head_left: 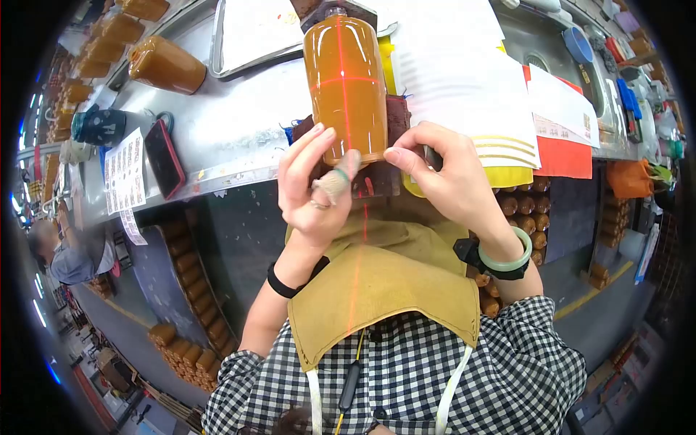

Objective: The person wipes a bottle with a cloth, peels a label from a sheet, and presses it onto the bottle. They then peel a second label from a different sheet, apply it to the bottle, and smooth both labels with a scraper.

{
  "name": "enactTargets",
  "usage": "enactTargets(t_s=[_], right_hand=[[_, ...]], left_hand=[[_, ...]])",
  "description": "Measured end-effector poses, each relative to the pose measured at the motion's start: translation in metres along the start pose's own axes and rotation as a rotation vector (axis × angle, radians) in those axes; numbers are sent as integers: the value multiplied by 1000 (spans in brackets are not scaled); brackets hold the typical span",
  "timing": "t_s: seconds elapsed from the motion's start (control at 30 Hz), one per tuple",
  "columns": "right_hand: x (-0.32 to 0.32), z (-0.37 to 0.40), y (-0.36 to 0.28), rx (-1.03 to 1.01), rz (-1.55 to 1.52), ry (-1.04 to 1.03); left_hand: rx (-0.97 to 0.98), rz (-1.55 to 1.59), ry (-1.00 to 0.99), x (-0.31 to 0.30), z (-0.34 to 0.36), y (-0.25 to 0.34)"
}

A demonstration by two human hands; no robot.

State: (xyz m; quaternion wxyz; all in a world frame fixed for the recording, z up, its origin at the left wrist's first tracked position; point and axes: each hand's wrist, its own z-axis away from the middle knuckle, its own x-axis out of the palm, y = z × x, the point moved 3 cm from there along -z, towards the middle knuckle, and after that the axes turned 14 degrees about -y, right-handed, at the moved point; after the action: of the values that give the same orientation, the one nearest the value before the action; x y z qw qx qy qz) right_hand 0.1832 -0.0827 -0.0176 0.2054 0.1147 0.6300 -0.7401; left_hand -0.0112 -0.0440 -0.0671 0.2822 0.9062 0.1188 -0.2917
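A glossy brown bottle (346,87) lies in a dark holder with its neck pointing away and red laser lines crossing it. At its near left edge is my left hand (315,188), with a covering on one finger that presses on the bottle's base end; the other fingers are spread. My right hand (449,170) touches the near right corner of the bottle with thumb and index finger brought close together. Whether anything thin is between those fingertips cannot be made out.
Another brown bottle (167,65) lies at the left beside a metal tray (217,51). A phone (165,159), a printed sheet (125,174) and a dark jar (98,125) are nearby. White sheets (464,80) and a red sheet (564,158) lie right. A person (80,254) is far left.
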Motion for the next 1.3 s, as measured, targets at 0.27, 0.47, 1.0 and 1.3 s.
enactTargets(t_s=[0.27, 0.47, 1.0, 1.3], right_hand=[[1, -1, 0, 5, -20, -9], [2, -1, 5, 5, -5, 8], [4, -5, -1, -40, 3, 3], [4, -6, 10, 14, -19, 45]], left_hand=[[-181, 291, 111, 4, 18, -9], [-42, -40, 18, 0, 3, 8], [35, -108, 84, 1, 2, 7], [-108, 106, -7, 4, 8, -1]])
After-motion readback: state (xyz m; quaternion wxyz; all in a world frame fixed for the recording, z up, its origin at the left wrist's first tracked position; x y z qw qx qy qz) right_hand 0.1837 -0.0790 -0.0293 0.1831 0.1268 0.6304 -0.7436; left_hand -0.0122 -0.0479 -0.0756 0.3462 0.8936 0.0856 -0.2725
